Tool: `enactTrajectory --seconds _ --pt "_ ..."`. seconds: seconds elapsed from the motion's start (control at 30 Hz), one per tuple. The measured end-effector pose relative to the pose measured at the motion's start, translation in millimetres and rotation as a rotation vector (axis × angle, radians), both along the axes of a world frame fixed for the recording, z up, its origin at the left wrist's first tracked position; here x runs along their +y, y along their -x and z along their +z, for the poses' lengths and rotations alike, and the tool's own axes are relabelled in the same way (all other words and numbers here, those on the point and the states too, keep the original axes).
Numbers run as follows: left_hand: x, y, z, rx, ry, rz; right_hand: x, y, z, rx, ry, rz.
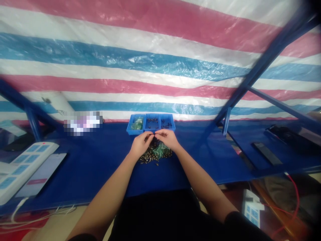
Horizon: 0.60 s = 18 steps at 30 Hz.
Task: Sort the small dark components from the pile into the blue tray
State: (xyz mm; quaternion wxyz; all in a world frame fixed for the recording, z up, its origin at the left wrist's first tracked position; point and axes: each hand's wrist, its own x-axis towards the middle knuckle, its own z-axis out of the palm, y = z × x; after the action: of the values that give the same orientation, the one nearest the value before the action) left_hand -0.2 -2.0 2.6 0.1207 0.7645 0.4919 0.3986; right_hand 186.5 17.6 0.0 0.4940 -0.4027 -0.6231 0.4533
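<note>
Passable across bench left of forearms, up to phone and power strip. Passable right of forearms, up to sloping beam. Blocked straight ahead by bins, backed by tarp. Obstructed over pile by left hand and right hand, set close together. Open nearside of pile, bounded by forearms.
</note>
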Motion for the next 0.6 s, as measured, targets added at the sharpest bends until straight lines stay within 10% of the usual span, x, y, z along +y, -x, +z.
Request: enactTrajectory --seconds 0.6 --pt "1.0 0.2 -1.8 -0.022 -0.037 0.005 2.3 -0.9 -2.0 0.002 0.006 0.004"
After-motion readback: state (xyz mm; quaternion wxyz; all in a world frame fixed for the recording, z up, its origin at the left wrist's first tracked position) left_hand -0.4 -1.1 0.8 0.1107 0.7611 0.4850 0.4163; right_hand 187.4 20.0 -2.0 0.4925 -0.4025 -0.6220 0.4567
